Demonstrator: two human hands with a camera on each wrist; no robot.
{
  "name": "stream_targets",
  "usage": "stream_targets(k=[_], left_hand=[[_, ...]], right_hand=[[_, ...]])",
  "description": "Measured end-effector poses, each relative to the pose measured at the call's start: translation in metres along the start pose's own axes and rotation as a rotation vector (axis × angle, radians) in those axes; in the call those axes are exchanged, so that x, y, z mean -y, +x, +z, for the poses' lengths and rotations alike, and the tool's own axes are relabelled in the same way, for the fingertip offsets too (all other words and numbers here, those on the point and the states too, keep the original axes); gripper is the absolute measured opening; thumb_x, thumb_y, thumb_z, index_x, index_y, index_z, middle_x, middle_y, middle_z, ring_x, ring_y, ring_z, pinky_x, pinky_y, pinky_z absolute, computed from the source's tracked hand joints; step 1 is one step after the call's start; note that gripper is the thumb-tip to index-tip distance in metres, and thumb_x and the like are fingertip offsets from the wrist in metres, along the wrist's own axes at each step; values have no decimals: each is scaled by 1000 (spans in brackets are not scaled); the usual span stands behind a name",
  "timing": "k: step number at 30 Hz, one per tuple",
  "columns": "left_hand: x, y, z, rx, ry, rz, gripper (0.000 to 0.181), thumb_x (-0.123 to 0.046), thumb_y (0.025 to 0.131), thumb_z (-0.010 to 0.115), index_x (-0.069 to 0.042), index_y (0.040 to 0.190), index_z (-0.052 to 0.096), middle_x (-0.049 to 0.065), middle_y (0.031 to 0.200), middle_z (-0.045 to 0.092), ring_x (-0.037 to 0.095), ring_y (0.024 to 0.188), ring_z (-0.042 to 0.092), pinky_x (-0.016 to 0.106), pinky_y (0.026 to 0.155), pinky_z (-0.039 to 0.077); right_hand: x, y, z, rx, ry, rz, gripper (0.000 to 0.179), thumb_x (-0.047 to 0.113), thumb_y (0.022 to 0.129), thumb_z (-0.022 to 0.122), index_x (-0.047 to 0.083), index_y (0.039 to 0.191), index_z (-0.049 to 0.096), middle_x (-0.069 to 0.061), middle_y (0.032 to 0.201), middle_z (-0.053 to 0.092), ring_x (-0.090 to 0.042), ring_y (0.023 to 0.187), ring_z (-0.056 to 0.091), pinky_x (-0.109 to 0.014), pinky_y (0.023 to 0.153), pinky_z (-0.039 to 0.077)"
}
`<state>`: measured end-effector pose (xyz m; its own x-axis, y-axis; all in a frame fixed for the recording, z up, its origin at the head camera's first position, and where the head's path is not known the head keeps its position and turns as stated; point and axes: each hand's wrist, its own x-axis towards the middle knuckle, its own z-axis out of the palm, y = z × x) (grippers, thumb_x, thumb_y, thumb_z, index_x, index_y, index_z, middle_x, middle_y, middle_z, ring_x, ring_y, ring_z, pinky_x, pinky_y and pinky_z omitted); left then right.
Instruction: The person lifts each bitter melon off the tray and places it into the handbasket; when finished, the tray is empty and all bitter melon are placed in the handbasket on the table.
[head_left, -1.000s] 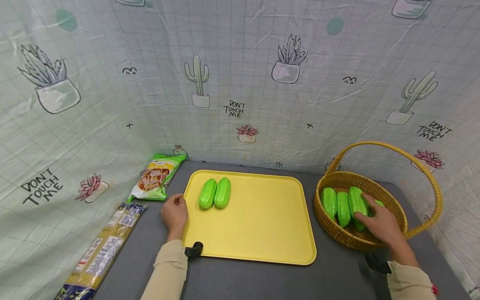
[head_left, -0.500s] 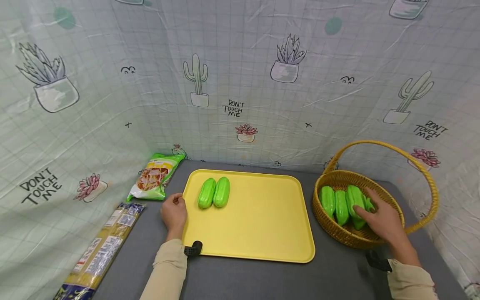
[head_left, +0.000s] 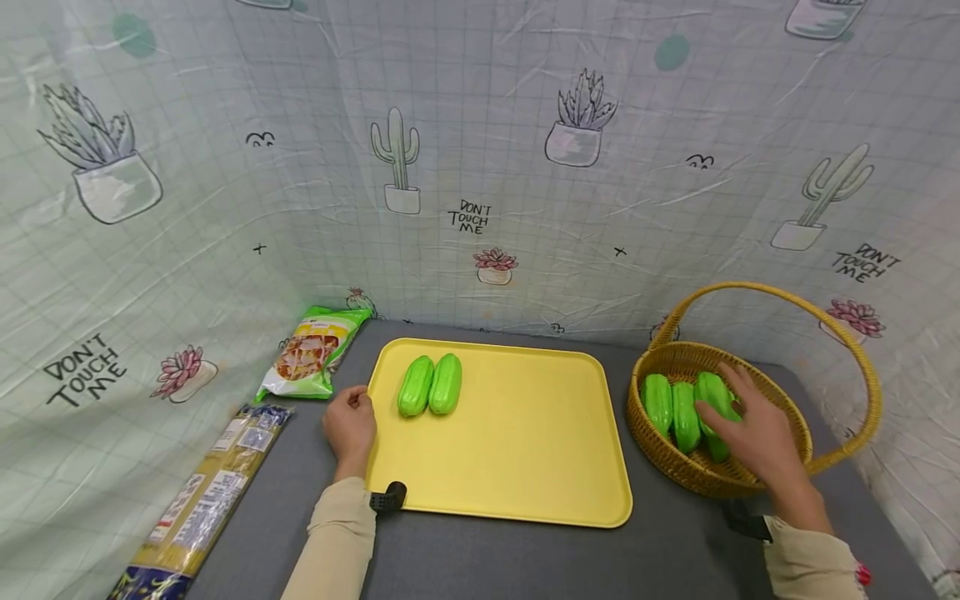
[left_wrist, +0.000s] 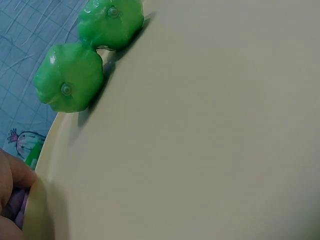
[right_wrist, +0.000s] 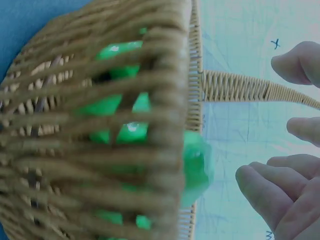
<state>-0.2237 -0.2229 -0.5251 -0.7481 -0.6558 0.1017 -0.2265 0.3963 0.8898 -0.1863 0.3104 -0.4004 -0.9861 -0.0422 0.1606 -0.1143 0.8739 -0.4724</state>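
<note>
My right hand (head_left: 761, 440) hovers over the wicker basket (head_left: 660, 467), thumb and fingers spread apart and holding nothing. Beneath it lie several glossy green ribbed vegetables, cucumber-like in shape; one is the leftmost vegetable (head_left: 658, 403), and the one nearest the hand (head_left: 708, 387) is partly covered by it. In the right wrist view the basket's woven side (right_wrist: 165, 150) hides most of them. My left hand (left_wrist: 12, 175) lies at the left edge of the yellow tray (head_left: 525, 433), fingers loosely curled, a fingertip touching the rim. Two similar green vegetables (head_left: 446, 383) lie side by side on the tray.
A snack-like green and white packet (head_left: 311, 354) lies behind my left hand. Along the left side is a long clear-wrapped pack of yellowish sticks (head_left: 202, 508). The basket's tall arched handle (head_left: 847, 333) rises around the right side. A patterned sheet (head_left: 480, 167) hangs behind the grey table (head_left: 525, 558).
My right hand has lifted slightly away from the vegetables and shifted a little left, its thumb and fingers parting. My left hand and the two vegetables on the tray stay put.
</note>
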Motion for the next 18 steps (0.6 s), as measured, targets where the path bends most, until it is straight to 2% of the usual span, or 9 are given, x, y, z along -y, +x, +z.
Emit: stream_targets(k=[5, 10, 13, 18], left_hand=[[-1, -1, -1, -2, 1, 5, 26, -9, 102, 53, 3, 114, 73, 26, 108, 73, 41, 98, 68, 53, 85, 54], [-1, -1, -1, -9, 1, 7, 26, -9, 102, 54, 2, 114, 74, 25, 107, 73, 40, 97, 69, 53, 85, 55], [-1, -1, 0, -7, 5, 5, 26, -9, 102, 54, 2, 114, 74, 25, 107, 73, 40, 97, 69, 52, 85, 54], [-1, 0, 0, -9, 6, 12, 26, -9, 102, 54, 3, 114, 74, 25, 107, 74, 40, 97, 69, 53, 85, 54]], right_hand=[[12, 2, 3, -24, 69, -14, 77, 37, 103, 60, 5, 163, 23, -32, 166, 16, -59, 123, 54, -64, 94, 50], [25, 8, 10, -37, 134, -36, 79, 35, 102, 61, 9, 164, 20, -28, 168, 15, -55, 140, 41, -56, 99, 44], [33, 12, 16, -27, 158, -50, 79, 35, 102, 62, 11, 164, 20, -26, 168, 16, -52, 146, 34, -50, 100, 46], [48, 16, 26, 6, 200, -78, 78, 34, 102, 63, 9, 164, 22, -25, 169, 16, -51, 147, 35, -51, 102, 45]])
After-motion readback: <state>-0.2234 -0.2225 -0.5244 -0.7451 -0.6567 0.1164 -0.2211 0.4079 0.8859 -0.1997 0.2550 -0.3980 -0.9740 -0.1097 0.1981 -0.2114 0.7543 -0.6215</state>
